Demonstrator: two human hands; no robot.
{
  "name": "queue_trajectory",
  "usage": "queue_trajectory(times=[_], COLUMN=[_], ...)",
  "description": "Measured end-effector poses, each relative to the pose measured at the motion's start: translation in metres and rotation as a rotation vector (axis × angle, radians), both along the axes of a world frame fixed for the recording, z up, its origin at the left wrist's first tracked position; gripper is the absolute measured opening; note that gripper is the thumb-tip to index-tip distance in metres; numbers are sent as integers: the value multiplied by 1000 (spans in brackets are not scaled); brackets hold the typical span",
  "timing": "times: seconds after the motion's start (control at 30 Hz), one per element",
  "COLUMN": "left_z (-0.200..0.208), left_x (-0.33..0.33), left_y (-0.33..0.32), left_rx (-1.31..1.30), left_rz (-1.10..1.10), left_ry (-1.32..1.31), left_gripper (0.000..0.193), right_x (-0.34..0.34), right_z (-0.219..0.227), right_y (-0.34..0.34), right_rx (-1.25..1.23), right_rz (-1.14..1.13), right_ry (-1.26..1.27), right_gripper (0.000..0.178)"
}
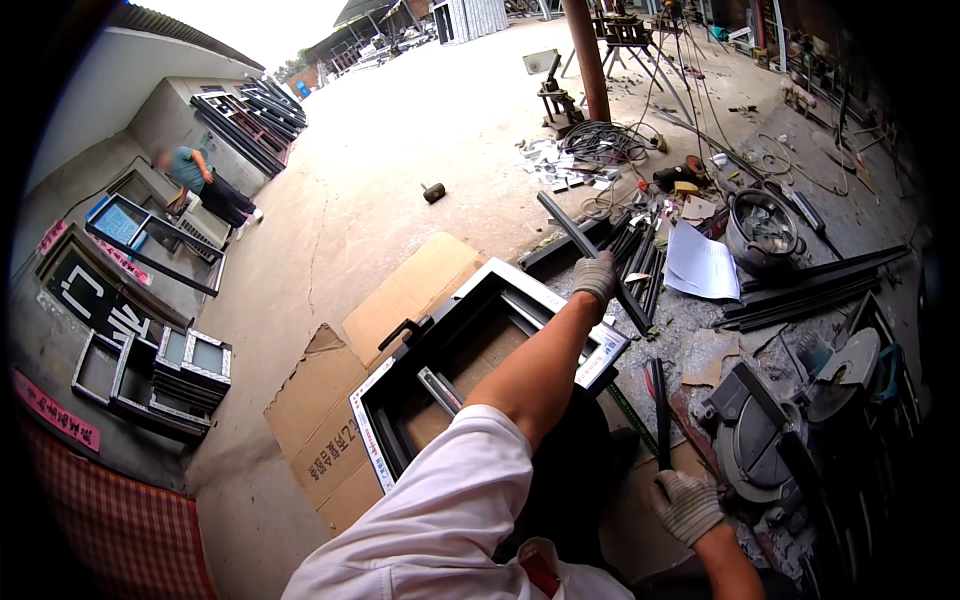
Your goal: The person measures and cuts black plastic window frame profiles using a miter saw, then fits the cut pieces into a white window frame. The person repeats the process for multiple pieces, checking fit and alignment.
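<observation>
My left hand, in a knitted grey glove, reaches across a dark window frame and is closed around a long grey profile bar. The bar slants from upper left to lower right beyond the frame's far corner. Lower right, my right hand, gloved alike, is closed on the near end of a narrow black strip. White printed film covers the frame's outer faces, and a black handle stands out from its far-left side. My left forearm hides part of the frame, which lies over flattened cardboard.
Right of me are a circular saw, black offcut strips, white paper sheets and a metal pot. A mallet lies on the concrete ahead. Stacked framed panes and another person are at left.
</observation>
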State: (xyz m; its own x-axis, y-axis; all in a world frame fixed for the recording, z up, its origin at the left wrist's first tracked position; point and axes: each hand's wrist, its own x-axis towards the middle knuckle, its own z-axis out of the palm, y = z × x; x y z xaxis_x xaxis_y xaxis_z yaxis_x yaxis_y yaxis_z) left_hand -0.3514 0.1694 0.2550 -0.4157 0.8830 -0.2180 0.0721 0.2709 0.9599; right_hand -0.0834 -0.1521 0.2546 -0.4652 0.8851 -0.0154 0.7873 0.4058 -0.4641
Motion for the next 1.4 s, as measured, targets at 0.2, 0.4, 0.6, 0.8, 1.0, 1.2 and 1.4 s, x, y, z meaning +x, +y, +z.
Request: queue_trajectory(times=[0.2,0.4,0.6,0.8,1.0,1.2,1.4], left_z=[-10,-23,-43,-53,-87,-162,-176], left_x=[-4,-25,-58,-66,-93,-121,-134], left_y=[10,18,19,12,-30,-49,-43], left_rx=[-46,-5,0,25,-13,-108,-82], left_rz=[34,84,181,222,263,350,367], left_ry=[-39,-200,-199,-420,-359,-200,-185], left_gripper=[48,35,47,25,31,51,49], right_x=[2,0,3,11,11,9,-1], right_z=[2,4,4,1,-3,-17,-27], right_y=[0,-1,-4,-5,-4,-5,0], right_rx=[6,31,31,-2,-19,-24,-99], right_rz=[-4,-7,-16,-26,-15,2,7], right_ry=[-8,2,13,-33,-33,0,21], right_gripper=[18,17,17,16,15,13,14])
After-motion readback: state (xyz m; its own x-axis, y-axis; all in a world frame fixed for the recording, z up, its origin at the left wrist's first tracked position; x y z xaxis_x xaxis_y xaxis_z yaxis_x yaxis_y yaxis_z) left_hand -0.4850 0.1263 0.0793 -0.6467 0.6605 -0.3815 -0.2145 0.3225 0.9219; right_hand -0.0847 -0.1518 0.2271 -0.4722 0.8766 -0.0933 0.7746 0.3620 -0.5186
